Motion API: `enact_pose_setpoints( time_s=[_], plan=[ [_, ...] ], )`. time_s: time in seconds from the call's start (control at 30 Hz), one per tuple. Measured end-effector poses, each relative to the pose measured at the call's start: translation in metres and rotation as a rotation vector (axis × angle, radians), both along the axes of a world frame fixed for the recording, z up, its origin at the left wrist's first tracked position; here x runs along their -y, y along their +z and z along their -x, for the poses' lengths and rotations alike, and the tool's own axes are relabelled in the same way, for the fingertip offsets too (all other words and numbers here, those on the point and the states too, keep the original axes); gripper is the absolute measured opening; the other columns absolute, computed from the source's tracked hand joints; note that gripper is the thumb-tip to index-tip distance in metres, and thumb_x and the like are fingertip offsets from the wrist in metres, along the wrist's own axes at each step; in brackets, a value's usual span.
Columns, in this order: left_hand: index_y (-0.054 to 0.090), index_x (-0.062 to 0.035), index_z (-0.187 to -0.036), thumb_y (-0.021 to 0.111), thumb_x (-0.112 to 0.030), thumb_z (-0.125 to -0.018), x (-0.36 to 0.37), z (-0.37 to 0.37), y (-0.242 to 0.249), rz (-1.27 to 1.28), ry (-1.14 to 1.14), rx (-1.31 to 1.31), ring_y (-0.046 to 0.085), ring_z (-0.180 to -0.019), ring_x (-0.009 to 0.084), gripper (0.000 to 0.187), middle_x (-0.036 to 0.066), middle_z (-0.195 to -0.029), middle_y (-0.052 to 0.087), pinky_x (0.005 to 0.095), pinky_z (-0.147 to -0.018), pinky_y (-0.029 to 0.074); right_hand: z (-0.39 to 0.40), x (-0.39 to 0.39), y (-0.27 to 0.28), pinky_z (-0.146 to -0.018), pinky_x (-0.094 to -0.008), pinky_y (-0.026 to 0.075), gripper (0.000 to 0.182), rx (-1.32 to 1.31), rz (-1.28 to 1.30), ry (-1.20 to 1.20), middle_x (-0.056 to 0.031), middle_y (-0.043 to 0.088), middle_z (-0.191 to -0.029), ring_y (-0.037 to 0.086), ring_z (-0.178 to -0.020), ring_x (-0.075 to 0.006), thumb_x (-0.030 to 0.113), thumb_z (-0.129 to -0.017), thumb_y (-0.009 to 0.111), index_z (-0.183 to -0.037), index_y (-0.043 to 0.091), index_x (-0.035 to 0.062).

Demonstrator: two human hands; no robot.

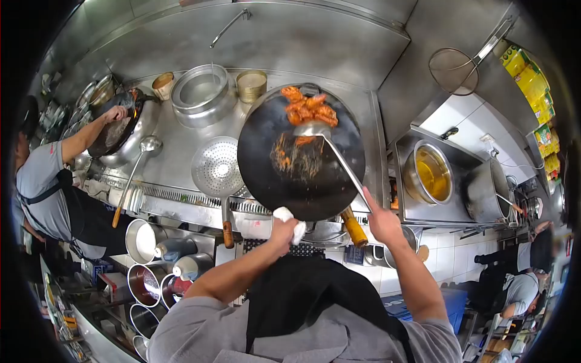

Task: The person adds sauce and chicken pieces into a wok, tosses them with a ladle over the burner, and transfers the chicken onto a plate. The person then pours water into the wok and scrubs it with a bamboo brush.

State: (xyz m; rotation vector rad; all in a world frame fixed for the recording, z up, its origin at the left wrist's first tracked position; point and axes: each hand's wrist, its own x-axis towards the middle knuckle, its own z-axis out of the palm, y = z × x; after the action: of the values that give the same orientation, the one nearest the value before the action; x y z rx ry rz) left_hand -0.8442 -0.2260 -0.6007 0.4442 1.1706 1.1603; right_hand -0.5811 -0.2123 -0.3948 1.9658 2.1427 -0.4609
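A large black wok (260,145) sits on the range in front of me. Orange-red sauced food pieces (310,110) are bunched at its far side, and sauce streaks mark the middle. My right hand (385,226) is closed around the handle of a long metal ladle (313,129), whose head touches the near side of the food. At the wok's near rim, my left hand (282,233) grips a folded white cloth (298,232); whether a wok handle lies under it is hidden. Left of the wok rests a perforated strainer (216,166) with a wooden handle.
To the left, a co-worker's hand (116,113) holds another wok (112,134) near flames. A second ladle (150,144) lies between us. A pot of yellow oil (430,173) stands right, below a hanging mesh skimmer (454,71). A lidded-looking metal pot (200,91) stands behind.
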Motion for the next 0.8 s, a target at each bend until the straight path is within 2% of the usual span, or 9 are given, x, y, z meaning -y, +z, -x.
enact_pose_setpoints(
  time_s=[0.1, 0.13, 0.17, 0.3, 0.4, 0.53, 0.63, 0.7, 0.8],
  plan=[
    [0.054, -0.0028, -0.118, 0.048, -0.015, -0.097, -0.023, 0.006, 0.099, 0.183, 0.072, 0.097, 0.068, -0.077, 0.0250, 0.025, 0.011, -0.097, 0.067, 0.0411, -0.062, 0.055, -0.021, 0.040, 0.035, -0.079, -0.0545, 0.048, 0.082, -0.116, 0.095, 0.000, -0.0292, 0.066, -0.093, 0.064, -0.087, -0.0457, 0.013, -0.088, 0.056, -0.156, 0.013, 0.0323],
    [0.055, -0.0046, -0.107, 0.047, -0.022, -0.098, -0.051, 0.013, 0.099, 0.175, 0.031, 0.268, 0.065, -0.066, 0.0233, 0.021, 0.010, -0.086, 0.066, 0.0380, -0.050, 0.050, -0.035, 0.049, 0.033, -0.082, -0.0537, 0.047, 0.081, -0.315, 0.037, 0.080, -0.0307, 0.065, -0.098, 0.063, -0.089, -0.0465, 0.015, -0.089, 0.056, -0.155, 0.015, 0.0325],
    [0.056, -0.0068, -0.100, 0.047, -0.025, -0.098, -0.069, 0.020, 0.134, 0.217, -0.131, 0.142, 0.062, -0.062, 0.0214, 0.020, 0.009, -0.079, 0.064, 0.0327, -0.047, 0.045, -0.037, 0.046, 0.030, -0.083, -0.0534, 0.047, 0.081, -0.300, 0.064, 0.093, -0.0312, 0.065, -0.099, 0.063, -0.090, -0.0466, 0.014, -0.089, 0.056, -0.155, 0.014, 0.0329],
    [0.059, -0.0070, -0.098, 0.052, -0.024, -0.095, -0.124, 0.010, 0.064, 0.179, -0.153, 0.041, 0.062, -0.061, 0.0199, 0.019, 0.008, -0.081, 0.066, 0.0334, -0.048, 0.046, -0.014, 0.016, 0.000, -0.084, -0.0521, 0.049, 0.081, -0.080, 0.091, 0.068, -0.0285, 0.066, -0.100, 0.064, -0.093, -0.0435, 0.013, -0.089, 0.054, -0.155, 0.014, 0.0345],
    [0.059, -0.0039, -0.099, 0.055, -0.018, -0.092, -0.096, 0.000, 0.002, -0.010, -0.023, 0.088, 0.065, -0.067, 0.0208, 0.016, 0.008, -0.084, 0.066, 0.0361, -0.055, 0.051, 0.013, -0.009, -0.021, -0.082, -0.0521, 0.050, 0.081, 0.048, 0.021, 0.010, -0.0259, 0.067, -0.096, 0.065, -0.089, -0.0421, 0.013, -0.089, 0.055, -0.155, 0.014, 0.0340],
    [0.055, 0.0073, -0.119, 0.057, -0.006, -0.088, -0.006, 0.007, 0.004, 0.013, -0.002, 0.108, 0.066, -0.098, 0.0253, 0.034, 0.016, -0.108, 0.066, 0.0407, -0.083, 0.053, 0.009, -0.001, -0.003, -0.079, -0.0523, 0.051, 0.081, 0.024, -0.043, 0.011, -0.0243, 0.068, -0.094, 0.066, -0.086, -0.0423, 0.013, -0.088, 0.055, -0.155, 0.014, 0.0334],
    [0.057, 0.0010, -0.117, 0.051, -0.008, -0.094, -0.008, 0.003, 0.091, 0.094, 0.118, 0.137, 0.068, -0.087, 0.0244, 0.026, 0.013, -0.101, 0.067, 0.0393, -0.073, 0.056, -0.009, 0.027, 0.037, -0.084, -0.0520, 0.049, 0.082, -0.055, 0.117, -0.010, -0.0258, 0.067, -0.101, 0.065, -0.091, -0.0435, 0.012, -0.089, 0.054, -0.155, 0.013, 0.0346],
    [0.059, -0.0058, -0.099, 0.049, -0.025, -0.099, -0.063, 0.018, 0.097, 0.202, -0.074, 0.150, 0.062, -0.062, 0.0208, 0.022, 0.008, -0.078, 0.065, 0.0357, -0.047, 0.047, -0.031, 0.037, 0.039, -0.087, -0.0518, 0.048, 0.082, -0.184, 0.139, 0.050, -0.0271, 0.066, -0.103, 0.064, -0.092, -0.0442, 0.011, -0.089, 0.054, -0.155, 0.012, 0.0352],
    [0.057, -0.0075, -0.098, 0.046, -0.028, -0.100, -0.120, 0.016, 0.074, 0.180, -0.167, 0.128, 0.061, -0.060, 0.0194, 0.023, 0.006, -0.077, 0.064, 0.0333, -0.046, 0.045, -0.028, 0.014, 0.020, -0.090, -0.0505, 0.049, 0.083, -0.072, 0.105, 0.074, -0.0275, 0.067, -0.102, 0.065, -0.095, -0.0440, 0.009, -0.088, 0.052, -0.155, 0.011, 0.0356]
  ],
)
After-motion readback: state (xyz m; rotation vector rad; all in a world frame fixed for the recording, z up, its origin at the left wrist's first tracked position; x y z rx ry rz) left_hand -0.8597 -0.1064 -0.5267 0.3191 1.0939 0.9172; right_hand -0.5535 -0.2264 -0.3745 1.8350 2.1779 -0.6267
